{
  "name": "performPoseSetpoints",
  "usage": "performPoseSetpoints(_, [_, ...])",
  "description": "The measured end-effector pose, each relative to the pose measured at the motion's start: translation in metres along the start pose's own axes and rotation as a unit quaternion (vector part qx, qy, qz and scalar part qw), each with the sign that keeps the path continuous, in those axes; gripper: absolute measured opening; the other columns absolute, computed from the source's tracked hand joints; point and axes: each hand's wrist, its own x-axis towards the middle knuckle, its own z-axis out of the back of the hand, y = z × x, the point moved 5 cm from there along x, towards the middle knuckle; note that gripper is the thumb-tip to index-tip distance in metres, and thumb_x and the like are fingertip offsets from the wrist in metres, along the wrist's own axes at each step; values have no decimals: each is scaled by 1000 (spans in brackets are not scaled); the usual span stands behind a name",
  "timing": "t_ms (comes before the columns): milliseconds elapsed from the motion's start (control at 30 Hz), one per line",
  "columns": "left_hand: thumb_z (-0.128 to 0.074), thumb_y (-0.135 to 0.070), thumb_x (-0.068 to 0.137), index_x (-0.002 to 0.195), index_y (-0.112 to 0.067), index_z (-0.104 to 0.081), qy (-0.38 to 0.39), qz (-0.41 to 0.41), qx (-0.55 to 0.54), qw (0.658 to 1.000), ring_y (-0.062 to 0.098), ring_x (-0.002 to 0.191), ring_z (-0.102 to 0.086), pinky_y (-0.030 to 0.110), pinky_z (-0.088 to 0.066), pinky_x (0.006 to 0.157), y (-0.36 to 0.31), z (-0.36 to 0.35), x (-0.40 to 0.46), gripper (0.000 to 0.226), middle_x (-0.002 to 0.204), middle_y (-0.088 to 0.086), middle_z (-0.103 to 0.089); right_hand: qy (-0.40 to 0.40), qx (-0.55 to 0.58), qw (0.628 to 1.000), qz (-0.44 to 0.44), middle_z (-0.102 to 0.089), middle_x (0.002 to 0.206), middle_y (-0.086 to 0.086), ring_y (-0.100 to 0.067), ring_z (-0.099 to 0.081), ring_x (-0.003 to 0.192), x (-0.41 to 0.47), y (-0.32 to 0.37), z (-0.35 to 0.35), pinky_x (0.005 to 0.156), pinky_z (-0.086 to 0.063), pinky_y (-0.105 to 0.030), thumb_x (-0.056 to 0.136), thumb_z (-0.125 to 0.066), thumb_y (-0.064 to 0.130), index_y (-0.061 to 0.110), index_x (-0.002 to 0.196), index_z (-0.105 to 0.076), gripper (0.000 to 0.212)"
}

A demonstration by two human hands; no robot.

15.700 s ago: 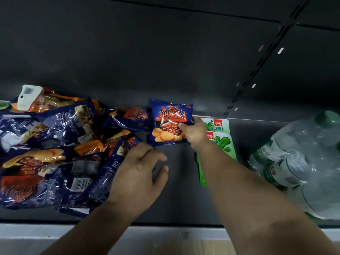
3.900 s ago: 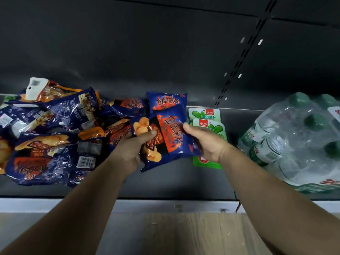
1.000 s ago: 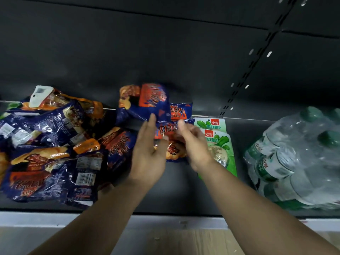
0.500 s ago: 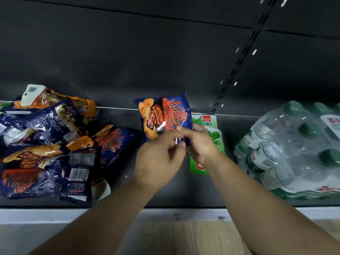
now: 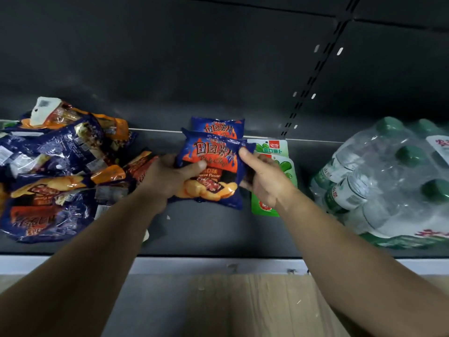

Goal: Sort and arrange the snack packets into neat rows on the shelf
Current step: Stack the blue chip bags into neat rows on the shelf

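Head view: a blue chip packet with orange flame print and pictured chips faces up on the dark shelf, overlapping a matching packet at its 12 o'clock. Left hand grips its 9 o'clock edge, thumb on top; right hand pinches its 3 o'clock edge. A jumbled packet pile lies at 9 o'clock.

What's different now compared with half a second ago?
The blue chip packet, then held up tilted, has been turned upright and brought down in front of the packet at the back. The left hand and right hand still grip its sides. The loose pile, green packets and water bottles stayed put.
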Motion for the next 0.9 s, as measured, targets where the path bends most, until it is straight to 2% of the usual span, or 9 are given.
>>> performPoseSetpoints(67, [-81, -50, 58, 103, -17, -70, -35, 19, -32, 999, 23, 89, -69, 42, -53, 91, 6, -10, -4, 57, 96, 5, -73, 37, 16, 999, -18, -69, 105, -11, -23, -67, 90, -6, -10, -4, 74, -57, -32, 74, -69, 30, 9, 116, -58, 48])
performPoseSetpoints(167, [-79, -34, 73, 110, -15, -67, -51, 26, -86, 995, 23, 93, -68, 43, -53, 91, 16, -24, -9, 44, 102, 5, -71, 56, -49, 997, -23, -70, 104, -13, -24, -68, 88, -11, -17, -6, 80, -56, -35, 61, -73, 20, 4, 121, -57, 64])
performPoseSetpoints(300, [-73, -30, 80, 111, -17, -66, -33, 46, -100, 993, 23, 92, -69, 43, -53, 90, 30, -32, -13, 35, 102, 4, -72, 15, -121, 993, -2, -71, 103, -12, -24, -69, 87, -8, -23, 5, 83, -56, -37, 73, -75, 5, 6, 115, -62, 45])
performPoseSetpoints(400, [-73, -34, 79, 112, -18, -66, -11, 76, -95, 993, 22, 88, -69, 38, -55, 85, 43, -38, -19, 37, 103, 6, -72, -12, -180, 984, -5, -72, 100, -9, -23, -70, 87, -8, -31, 14, 83, -56, -36, 73, -79, 9, 12, 106, -65, 36])
performPoseSetpoints(467, [-73, -33, 81, 111, -16, -66, -15, 98, -82, 992, 20, 84, -68, 31, -54, 75, 53, -38, -20, 35, 103, 5, -71, -10, -218, 976, -12, -72, 97, -6, -20, -70, 84, -7, -36, 17, 82, -56, -35, 72, -80, 11, 17, 97, -65, 30])
performPoseSetpoints(533, [-72, -29, 82, 111, -15, -65, -25, 104, -84, 991, 18, 85, -66, 27, -51, 70, 57, -37, -20, 33, 104, 4, -69, -2, -239, 971, -25, -72, 99, -7, -21, -70, 88, -4, -42, 19, 86, -56, -37, 71, -82, 13, 18, 98, -64, 33])
performPoseSetpoints(633, [-73, -26, 82, 115, -16, -63, -33, 91, -62, 993, 23, 97, -65, 33, -51, 84, 58, -34, -15, 36, 107, 4, -68, 9, -247, 968, -39, -70, 109, -10, -23, -68, 95, 0, -47, 20, 88, -55, -37, 70, -82, 11, 19, 101, -62, 38])
performPoseSetpoints(767, [-71, -23, 83, 122, -22, -60, -27, 48, -32, 998, 22, 103, -64, 43, -51, 94, 53, -31, -8, 41, 112, 2, -68, -1, -282, 959, -31, -67, 111, -2, -14, -65, 92, 2, -49, 21, 64, -50, -19, 72, -81, 8, 20, 108, -55, 46])
performPoseSetpoints(900, [-68, -21, 86, 128, -25, -55, -26, 43, -44, 998, 20, 104, -63, 39, -52, 90, 55, -29, -5, 45, 115, -1, -66, -36, -341, 939, -25, -66, 112, 1, -18, -65, 100, 13, -58, 24, 83, -54, -35, 65, -87, 21, 24, 107, -53, 54])
